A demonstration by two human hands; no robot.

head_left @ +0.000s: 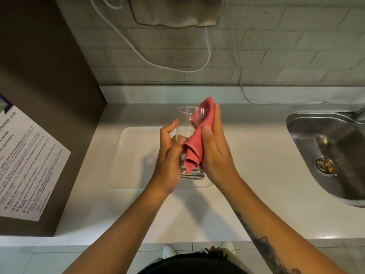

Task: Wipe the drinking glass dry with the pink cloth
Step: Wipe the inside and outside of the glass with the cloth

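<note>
1. The drinking glass (186, 123) sits at the centre of the frame, clear and tall, tilted with its rim away from the camera and its thick base nearest.
2. The pink cloth (197, 139) is draped down the glass's right side, its upper corner rising above the rim and its lower folds hanging near the base.
3. The left hand (169, 157) is wrapped around the glass's left side, thumb and fingers closed on the wall.
4. The right hand (214, 147) presses the cloth flat against the glass, thumb on the fabric and fingers stretched up behind it.
5. Below the hands lies a pale mat (134, 155) on the white counter (246, 175).
6. A steel sink (325, 147) occupies the right of the frame.
7. A brown panel carrying a printed notice (29, 161) fills the left.
8. White cables (207, 52) hang across the brick wall at the top.
</note>
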